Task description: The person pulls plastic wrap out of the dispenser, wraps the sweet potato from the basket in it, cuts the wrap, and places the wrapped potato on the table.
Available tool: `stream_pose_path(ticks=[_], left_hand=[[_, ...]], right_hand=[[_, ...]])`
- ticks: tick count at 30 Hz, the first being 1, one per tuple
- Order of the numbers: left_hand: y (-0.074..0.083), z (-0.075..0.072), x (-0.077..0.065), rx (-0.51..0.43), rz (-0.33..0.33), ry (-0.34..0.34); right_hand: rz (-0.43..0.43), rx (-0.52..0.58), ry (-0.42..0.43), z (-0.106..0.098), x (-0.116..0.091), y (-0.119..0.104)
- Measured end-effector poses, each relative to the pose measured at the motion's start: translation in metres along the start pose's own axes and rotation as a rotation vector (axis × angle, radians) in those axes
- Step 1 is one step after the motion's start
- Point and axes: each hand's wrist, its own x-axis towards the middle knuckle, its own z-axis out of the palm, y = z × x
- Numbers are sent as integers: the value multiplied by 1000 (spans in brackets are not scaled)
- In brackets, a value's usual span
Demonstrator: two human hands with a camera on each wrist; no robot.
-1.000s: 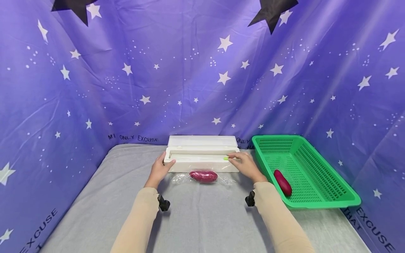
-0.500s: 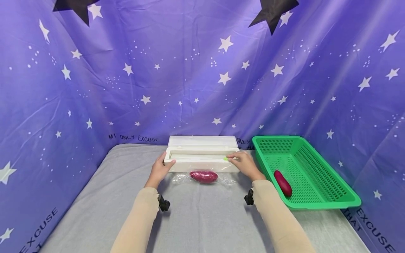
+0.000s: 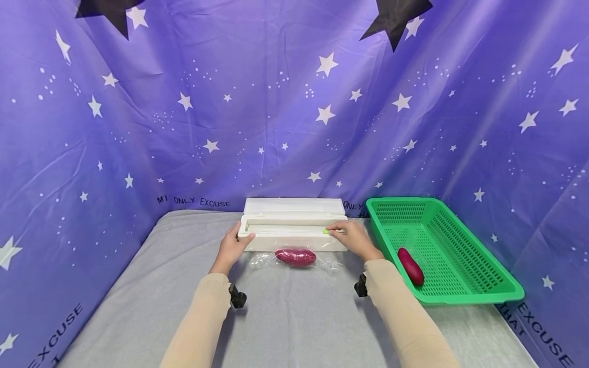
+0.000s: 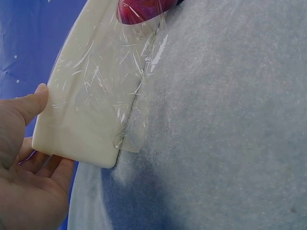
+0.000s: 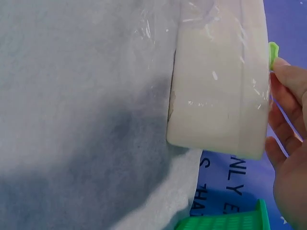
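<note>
Pinched between thumb and fingers of the right hand (image 3: 356,240): lime-green tab (image 3: 325,231), small, seated on the top front edge of the white box (image 3: 285,243), near its right end. Clasped at the opposite end by the left hand (image 3: 230,250): same box, thumb over the front edge, fingers curled about the end.

Main item: white box, long, set crosswise on the grey cloth (image 3: 294,322), trough exposed, lid (image 3: 294,206) raised behind. Down its front face: clear film (image 4: 136,115), creased, reaching the cloth. Close before the box, near its middle: wrapped red oblong (image 3: 295,257), loose film spread to both sides.

Handling, by judgement: probable step, running the tab along the edge to sever film. Best with box pinned flat, film taut, one straight, even stroke. Extent of any cut: cannot tell.

Surroundings: green basket (image 3: 474,297), just right of the right forearm, limiting outward elbow room; inside, second red oblong (image 3: 411,267); at the back, starry purple curtain (image 3: 276,117).

Obstacles: left thumb at the edge's far end; wrapped piece near the box front, liable to snag slack film.
</note>
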Motion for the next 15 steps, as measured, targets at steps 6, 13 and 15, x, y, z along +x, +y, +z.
stream_pose_path(ticks=[6, 13, 15], left_hand=[[0, 1, -1, -16, -7, -1], [0, 1, -1, -30, -17, -6], [0, 1, -1, -37, -21, -7]], right_hand=[[16, 33, -49, 3, 4, -2], [-4, 25, -67, 8, 10, -6], [-19, 21, -70, 9, 12, -8]])
